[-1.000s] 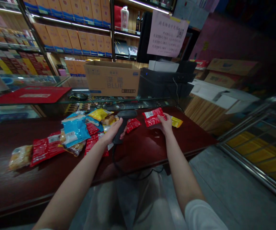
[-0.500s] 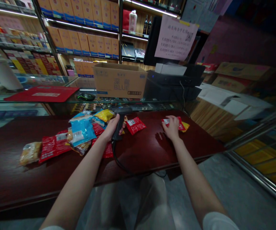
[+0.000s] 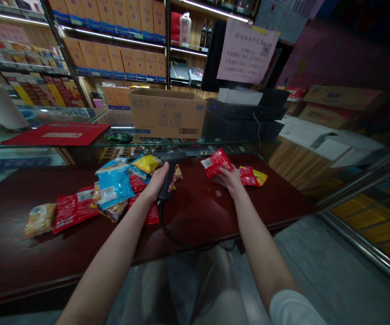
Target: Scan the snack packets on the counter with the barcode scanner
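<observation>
My left hand (image 3: 161,181) is wrapped round the handle of a black barcode scanner (image 3: 166,188), whose head points to the right and whose cable drops over the table's front edge. Lifted off the table, a red snack packet (image 3: 216,163) is gripped by its lower right corner in my right hand (image 3: 230,179); its white label faces me. Just right of that hand a second red packet (image 3: 249,176) lies partly over a yellow packet (image 3: 261,177). Left of the scanner is a heap with a blue packet (image 3: 114,186), a yellow bag (image 3: 146,163) and red packets (image 3: 76,207).
Behind the dark red table (image 3: 195,216) runs a glass counter bearing a cardboard box (image 3: 167,113), a computer mouse (image 3: 119,137), a red mat (image 3: 57,134) and a white cup (image 3: 1,104). A metal railing (image 3: 364,243) stands at the right.
My right hand put one red packet down beside the yellow one at the right. It then picked up another red packet from near the scanner. My left hand keeps the scanner.
</observation>
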Tool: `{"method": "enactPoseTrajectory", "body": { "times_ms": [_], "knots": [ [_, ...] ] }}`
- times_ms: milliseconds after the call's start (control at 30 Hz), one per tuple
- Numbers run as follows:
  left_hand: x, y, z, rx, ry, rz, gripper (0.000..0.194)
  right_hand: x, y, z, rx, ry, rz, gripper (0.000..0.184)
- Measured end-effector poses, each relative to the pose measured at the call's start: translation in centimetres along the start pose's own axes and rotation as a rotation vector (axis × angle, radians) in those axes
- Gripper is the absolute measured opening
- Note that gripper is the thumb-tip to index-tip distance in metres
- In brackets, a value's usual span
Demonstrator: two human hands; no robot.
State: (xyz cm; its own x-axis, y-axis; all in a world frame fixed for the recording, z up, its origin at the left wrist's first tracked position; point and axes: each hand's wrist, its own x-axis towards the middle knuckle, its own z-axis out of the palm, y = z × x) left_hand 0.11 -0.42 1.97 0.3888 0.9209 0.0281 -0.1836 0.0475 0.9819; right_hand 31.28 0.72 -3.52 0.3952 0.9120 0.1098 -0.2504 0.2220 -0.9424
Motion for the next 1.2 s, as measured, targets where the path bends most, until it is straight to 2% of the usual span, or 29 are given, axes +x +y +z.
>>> {"method": "enactPoseTrajectory", "body": {
  "times_ms": [100, 200, 333, 533, 667, 800, 933, 1000, 1100, 1200],
  "knots": [
    [-0.4, 0.1, 0.8, -0.034, -0.055, -0.014, 0.066, 0.2, -0.9, -1.7, 0.215, 0.068, 0.072, 0.033],
    [-0.9, 0.1, 1.9, -0.052, -0.128, -0.029, 0.067, 0.1, -0.8, -1.3, 0.284, 0.059, 0.089, 0.027],
    [-1.5, 0.0, 2.9, -0.026, -0.173, -0.082, 0.071, -0.3, -0.5, -0.2, 0.256, -0.024, 0.118, 0.029],
    [-1.6, -0.7, 3.7, -0.025, -0.183, -0.086, 0.071, -1.3, -0.8, 0.7, 0.122, -0.071, 0.124, 0.033],
    [-1.6, -1.0, 4.1, -0.015, -0.198, -0.096, 0.068, -1.8, -0.7, 1.9, 0.024, -0.15, 0.033, 0.033],
    [-1.6, -1.1, 4.2, -0.023, -0.206, -0.074, 0.065, -1.8, -0.5, 2.4, 0.035, -0.198, -0.003, 0.039],
    [-1.7, -1.0, 4.3, -0.016, -0.209, -0.073, 0.066, -1.6, -0.2, 1.9, 0.027, -0.143, 0.051, 0.04],
    [-1.9, -0.9, 4.3, -0.017, -0.203, -0.087, 0.067, -1.3, 0.0, 1.4, -0.025, -0.106, 0.034, 0.041],
    [-1.9, -0.5, 4.0, -0.026, -0.192, -0.095, 0.068, -0.6, -0.2, 0.4, -0.218, 0.043, -0.158, 0.041],
    [-1.7, 0.1, 3.2, -0.039, -0.165, -0.079, 0.065, 0.1, -0.7, -1.0, -0.564, 0.254, -0.344, 0.045]
  ]
}}
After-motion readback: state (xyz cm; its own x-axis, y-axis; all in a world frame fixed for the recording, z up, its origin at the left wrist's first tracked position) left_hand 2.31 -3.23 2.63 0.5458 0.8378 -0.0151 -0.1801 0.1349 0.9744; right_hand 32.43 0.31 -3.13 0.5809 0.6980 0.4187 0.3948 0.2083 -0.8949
